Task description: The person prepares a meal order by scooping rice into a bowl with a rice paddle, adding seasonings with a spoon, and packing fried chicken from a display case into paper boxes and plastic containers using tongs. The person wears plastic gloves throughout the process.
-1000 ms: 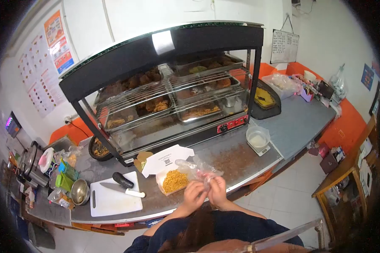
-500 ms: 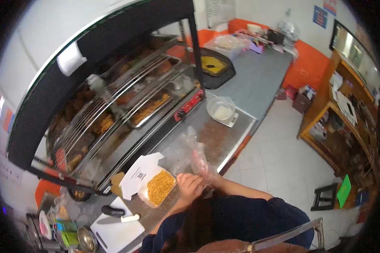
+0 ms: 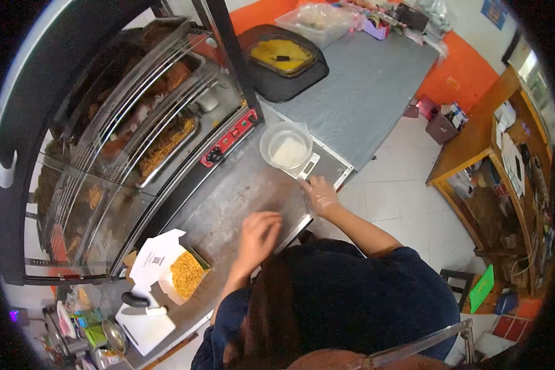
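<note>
Right hand (image 3: pixel 319 194), gloved, at scale (image 3: pixel 309 168) bearing clear, white-filled tub (image 3: pixel 285 148).

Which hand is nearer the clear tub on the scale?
Right. The right hand is beside the scale, just below the clear tub; the left hand hangs over the counter, farther off.

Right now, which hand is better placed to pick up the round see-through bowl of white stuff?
Right, probably. The right hand, in a thin clear glove, is at the small white scale under the round clear plastic bowl. The left hand is farther back over the grey metal counter.
</note>
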{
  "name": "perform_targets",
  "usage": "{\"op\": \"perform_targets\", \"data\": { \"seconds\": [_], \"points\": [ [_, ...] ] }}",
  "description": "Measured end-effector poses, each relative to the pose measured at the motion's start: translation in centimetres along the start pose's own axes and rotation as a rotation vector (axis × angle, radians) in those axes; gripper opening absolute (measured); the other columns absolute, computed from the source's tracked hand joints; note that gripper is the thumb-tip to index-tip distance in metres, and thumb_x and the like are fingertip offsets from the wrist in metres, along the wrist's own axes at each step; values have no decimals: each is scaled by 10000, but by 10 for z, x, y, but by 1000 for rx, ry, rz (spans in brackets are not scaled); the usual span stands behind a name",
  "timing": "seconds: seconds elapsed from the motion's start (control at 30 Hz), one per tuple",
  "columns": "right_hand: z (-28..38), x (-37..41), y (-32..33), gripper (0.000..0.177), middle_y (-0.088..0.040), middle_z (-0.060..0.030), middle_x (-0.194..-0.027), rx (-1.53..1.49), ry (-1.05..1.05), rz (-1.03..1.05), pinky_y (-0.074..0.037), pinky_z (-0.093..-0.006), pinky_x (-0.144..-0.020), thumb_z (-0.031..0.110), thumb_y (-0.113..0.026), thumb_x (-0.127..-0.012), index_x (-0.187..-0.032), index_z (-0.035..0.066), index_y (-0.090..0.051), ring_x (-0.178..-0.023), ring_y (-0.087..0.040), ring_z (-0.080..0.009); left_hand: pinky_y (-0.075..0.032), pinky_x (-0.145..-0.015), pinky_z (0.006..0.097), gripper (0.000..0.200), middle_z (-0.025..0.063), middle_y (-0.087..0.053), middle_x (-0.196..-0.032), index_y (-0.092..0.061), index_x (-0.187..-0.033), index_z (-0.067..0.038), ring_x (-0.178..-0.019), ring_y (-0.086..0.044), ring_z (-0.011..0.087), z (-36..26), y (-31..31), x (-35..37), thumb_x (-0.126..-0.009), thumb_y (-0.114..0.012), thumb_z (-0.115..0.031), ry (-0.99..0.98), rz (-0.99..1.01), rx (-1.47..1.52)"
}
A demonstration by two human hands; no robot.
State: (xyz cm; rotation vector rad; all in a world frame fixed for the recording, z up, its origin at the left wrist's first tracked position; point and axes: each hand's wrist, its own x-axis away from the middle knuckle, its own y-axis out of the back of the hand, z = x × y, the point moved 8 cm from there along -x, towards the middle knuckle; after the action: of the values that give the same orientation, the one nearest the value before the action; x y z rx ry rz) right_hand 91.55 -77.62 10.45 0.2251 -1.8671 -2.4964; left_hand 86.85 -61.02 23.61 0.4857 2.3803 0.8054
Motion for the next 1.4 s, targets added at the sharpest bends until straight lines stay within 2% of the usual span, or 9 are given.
{"op": "perform_targets", "data": {
  "seconds": [0.23, 0.27, 0.33, 0.47, 0.53, 0.8, 1.2, 1.27, 1.4],
  "points": [
    [-21, -16, -32, 426, -445, -177, -1021, -155, 43, 200, -411, -416, -764, 144, -492, -702, -1124, 109, -453, -912, -448, -337, -421, -723, 321, 53, 99, -593, -848, -579, -767, -13, -798, -558, 246, 13, 35, -5, -718, -562, -20, 225, -352, -68],
    [-6, -18, -4, 415, -472, -185, -984, -183, -6, 431, -411, -420, -759, 178, -506, -694, -1101, 106, -465, -903, -465, -339, -422, -720, 318, 54, 104, -592, -847, -578, -770, -13, -797, -558, 250, 13, 38, 2, -719, -561, -18, 273, -369, -65],
    [9, -32, -21, 407, -520, -183, -961, -247, 357, 447, -407, -407, -800, 165, -492, -735, -1134, 92, -455, -905, -507, -315, -424, -710, 308, 61, 110, -589, -833, -575, -780, -11, -788, -559, 249, 10, 43, 19, -720, -562, -15, 312, -434, -70],
    [54, -156, 116, 409, -503, -177, -1090, -1041, 605, -283, -343, -358, -908, 89, -494, -743, -1148, 49, -457, -1052, -461, -293, -425, -699, 297, 87, 116, -581, -827, -565, -808, -6, -768, -559, 235, 8, 48, 62, -722, -568, -16, 431, -592, -140],
    [78, -201, 192, 469, -466, -173, -1138, -725, 502, -634, -330, -374, -919, 114, -514, -736, -1187, 42, -409, -1073, -438, -297, -426, -695, 292, 98, 116, -579, -826, -563, -820, -5, -761, -559, 225, 3, 50, 76, -723, -570, -17, 499, -673, -137],
    [115, -235, 220, 448, -484, -218, -1006, -649, 286, -900, -397, -415, -784, 159, -563, -726, -1125, 21, -414, -891, -494, -377, -425, -683, 268, 118, 107, -568, -821, -560, -844, -5, -724, -555, 192, -3, 61, 118, -727, -573, -14, 617, -852, -163],
    [203, -286, 202, 262, -564, -123, -904, -867, 854, -444, -417, -371, -764, 112, -522, -728, -985, 77, -558, -857, -532, -282, -430, -663, 267, 96, 96, -575, -800, -561, -831, -7, -703, -552, 180, 9, 78, 111, -736, -554, -21, 595, -865, -110],
    [231, -256, 293, 304, -553, -127, -971, -497, 973, -795, -387, -384, -837, 122, -495, -751, -1052, 101, -530, -914, -515, -283, -426, -668, 256, 102, 93, -569, -804, -555, -838, 0, -717, -548, 171, 7, 83, 110, -737, -552, -9, 594, -854, -132],
    [299, -304, 318, 367, -440, -128, -1190, -50, 795, -508, -309, -383, -940, 220, -450, -802, -1162, 146, -448, -1093, -412, -285, -424, -673, 246, 106, 93, -565, -820, -547, -845, 8, -736, -546, 161, 7, 85, 119, -740, -539, 15, 598, -864, -171]
  ]
}}
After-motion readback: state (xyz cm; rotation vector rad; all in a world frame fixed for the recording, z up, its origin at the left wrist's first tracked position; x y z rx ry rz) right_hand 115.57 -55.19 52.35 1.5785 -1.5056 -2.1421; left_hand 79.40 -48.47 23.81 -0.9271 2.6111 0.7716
